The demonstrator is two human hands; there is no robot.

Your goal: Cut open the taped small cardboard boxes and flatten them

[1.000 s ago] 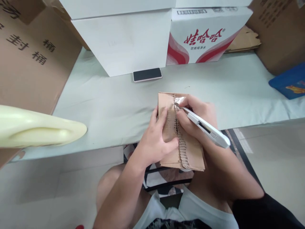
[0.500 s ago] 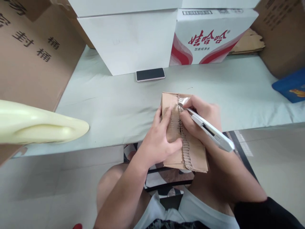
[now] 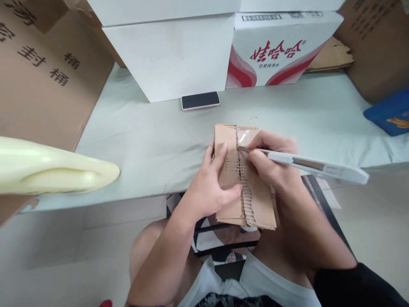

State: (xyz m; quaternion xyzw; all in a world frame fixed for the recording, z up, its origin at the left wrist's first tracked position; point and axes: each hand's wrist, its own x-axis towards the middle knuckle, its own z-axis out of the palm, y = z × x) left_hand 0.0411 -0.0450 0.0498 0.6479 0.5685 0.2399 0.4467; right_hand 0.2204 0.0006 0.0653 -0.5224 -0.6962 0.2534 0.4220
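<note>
A small brown cardboard box juts over the table's front edge above my lap. Down its middle runs a ragged, slashed seam, and clear tape shines near its far end. My left hand grips the box's left side, its thumb and index finger on top and the other fingertips by the edge. In my right hand is a white utility knife, its handle pointing right. The blade tip meets the seam just below the tape. Part of the knife's front end is hidden by my fingers.
A phone lies on the cloth-covered table before white boxes. Large cartons stand left, with a pale yellow object in front. A blue item sits at the right edge.
The knife's handle has swung up and to the right, so it lies flatter. Its tip has come slightly nearer me along the seam. My left hand keeps its hold on the box.
</note>
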